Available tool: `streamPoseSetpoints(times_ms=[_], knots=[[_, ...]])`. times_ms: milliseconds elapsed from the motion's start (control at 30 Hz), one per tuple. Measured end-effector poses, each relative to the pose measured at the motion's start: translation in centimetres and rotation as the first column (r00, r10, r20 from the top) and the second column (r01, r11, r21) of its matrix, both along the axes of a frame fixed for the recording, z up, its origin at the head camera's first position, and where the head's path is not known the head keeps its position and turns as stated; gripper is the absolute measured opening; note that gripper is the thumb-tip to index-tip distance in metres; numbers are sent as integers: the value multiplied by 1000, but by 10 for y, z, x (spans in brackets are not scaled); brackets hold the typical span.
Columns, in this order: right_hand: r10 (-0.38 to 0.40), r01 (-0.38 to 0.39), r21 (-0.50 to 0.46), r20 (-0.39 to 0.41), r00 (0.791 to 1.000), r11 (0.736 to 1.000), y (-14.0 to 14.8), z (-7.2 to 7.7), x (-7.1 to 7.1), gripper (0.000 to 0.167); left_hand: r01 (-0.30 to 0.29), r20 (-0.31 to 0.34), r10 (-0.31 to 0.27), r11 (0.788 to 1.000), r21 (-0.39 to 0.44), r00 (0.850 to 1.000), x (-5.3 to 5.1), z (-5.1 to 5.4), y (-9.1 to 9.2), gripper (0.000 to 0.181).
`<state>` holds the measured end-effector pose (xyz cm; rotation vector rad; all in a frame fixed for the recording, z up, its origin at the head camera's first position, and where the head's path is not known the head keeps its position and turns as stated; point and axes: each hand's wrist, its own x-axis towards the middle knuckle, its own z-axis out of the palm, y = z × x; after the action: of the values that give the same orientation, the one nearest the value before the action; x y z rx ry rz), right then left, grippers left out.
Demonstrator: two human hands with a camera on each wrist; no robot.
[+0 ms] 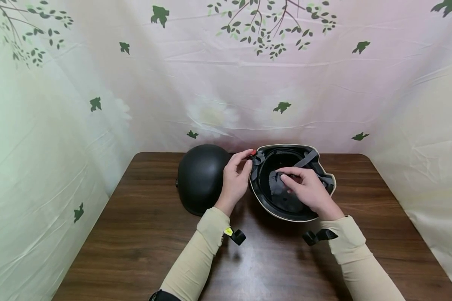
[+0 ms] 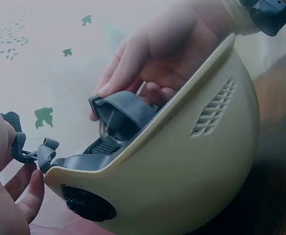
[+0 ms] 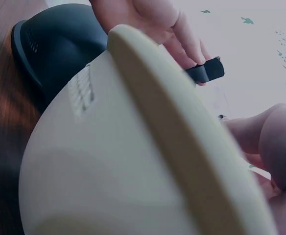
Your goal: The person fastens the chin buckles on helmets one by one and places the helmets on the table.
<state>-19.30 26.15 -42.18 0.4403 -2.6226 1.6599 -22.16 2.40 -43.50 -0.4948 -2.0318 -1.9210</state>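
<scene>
A tan helmet [image 2: 182,166] lies with its opening upward, showing a black padded lining [image 1: 275,205] and grey straps [image 1: 306,159]. At its left rim my left hand [image 1: 235,179] pinches the end of a strap with a dark buckle [image 2: 24,154]; a small red spot [image 1: 253,152] shows by those fingertips. My right hand [image 1: 308,189] reaches over the opening and grips a grey strap [image 2: 126,105] between thumb and fingers. In the left wrist view, a black round knob [image 2: 88,203] sits on the shell near the left hand. The right fingertips are partly hidden in the right wrist view.
A black helmet [image 1: 202,179] rests dome up on the brown wooden table [image 1: 135,242], just left of the tan one. Behind the table hangs a pale cloth [image 1: 226,83] with leaf and bird prints. Cloth also hangs along both sides.
</scene>
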Motion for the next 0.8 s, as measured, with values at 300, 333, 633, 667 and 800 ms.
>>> streamPoseSetpoints(times_ms=[300, 333, 633, 667, 800], knots=[[38, -36, 23, -115, 993, 999, -1, 5, 4, 26, -15, 15, 16, 1000, -19, 1000, 0, -1, 2, 34], [38, -36, 18, -119, 992, 999, -1, 5, 4, 25, -15, 15, 16, 1000, -23, 1000, 0, -1, 2, 34], [38, -40, -12, -130, 991, 999, -3, 6, 3, 24, 30, 41, -27, 997, -74, 999, 1, -2, 2, 33], [37, -38, -7, -131, 991, 999, -2, 6, 3, 24, 36, 42, -33, 996, -82, 999, 2, -2, 2, 33], [22, -23, -5, -131, 991, 1000, -1, 5, 3, 24, 48, 32, -44, 992, -121, 999, 1, -4, 2, 32]])
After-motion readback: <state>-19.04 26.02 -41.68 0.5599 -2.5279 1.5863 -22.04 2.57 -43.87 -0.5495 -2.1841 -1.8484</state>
